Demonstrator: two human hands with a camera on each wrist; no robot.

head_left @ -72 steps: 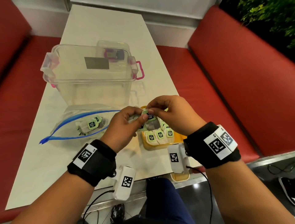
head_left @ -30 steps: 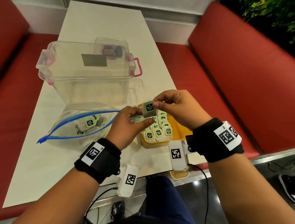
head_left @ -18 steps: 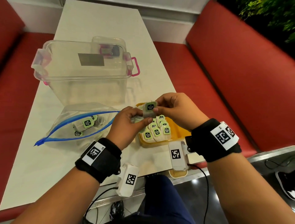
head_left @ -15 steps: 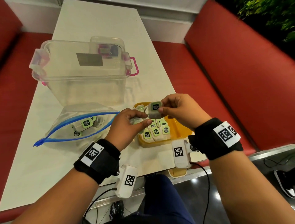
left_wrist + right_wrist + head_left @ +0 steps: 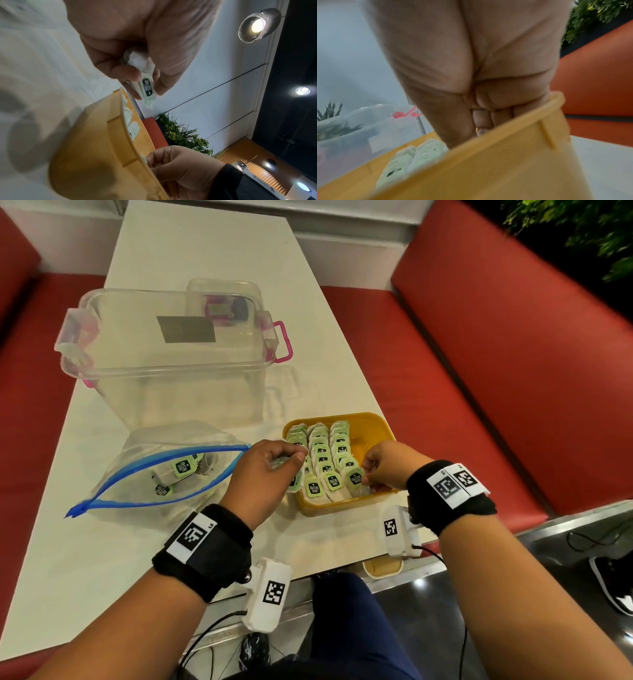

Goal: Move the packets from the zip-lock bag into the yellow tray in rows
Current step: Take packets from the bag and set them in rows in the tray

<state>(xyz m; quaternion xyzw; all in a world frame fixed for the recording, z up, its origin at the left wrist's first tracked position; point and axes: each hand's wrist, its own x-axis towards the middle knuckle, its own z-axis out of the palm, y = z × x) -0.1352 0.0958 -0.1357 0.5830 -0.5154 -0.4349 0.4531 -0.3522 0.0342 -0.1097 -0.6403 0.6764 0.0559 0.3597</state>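
The yellow tray (image 5: 375, 420) sits on the white table at the right and holds three rows of green-labelled packets (image 5: 323, 453). My right hand (image 5: 368, 478) reaches into the tray's near end, fingers curled on a packet (image 5: 354, 478) at the front of the right-hand row. In the right wrist view its fingers (image 5: 485, 121) dip behind the tray wall (image 5: 505, 162). My left hand (image 5: 295, 461) hovers at the tray's left edge and grips a small bunch of packets (image 5: 147, 86). The open zip-lock bag (image 5: 144, 491) lies to the left with a few packets (image 5: 183, 468) inside.
A large clear plastic box (image 5: 164, 364) with pink latches stands behind the bag and tray, with a smaller clear container (image 5: 222, 299) behind it. Red benches (image 5: 496, 371) flank the table. The table's near edge is just below my wrists.
My right hand has come down from above the tray with one packet and now sits low at the tray's near right. My left hand has stayed beside the tray with its bunch.
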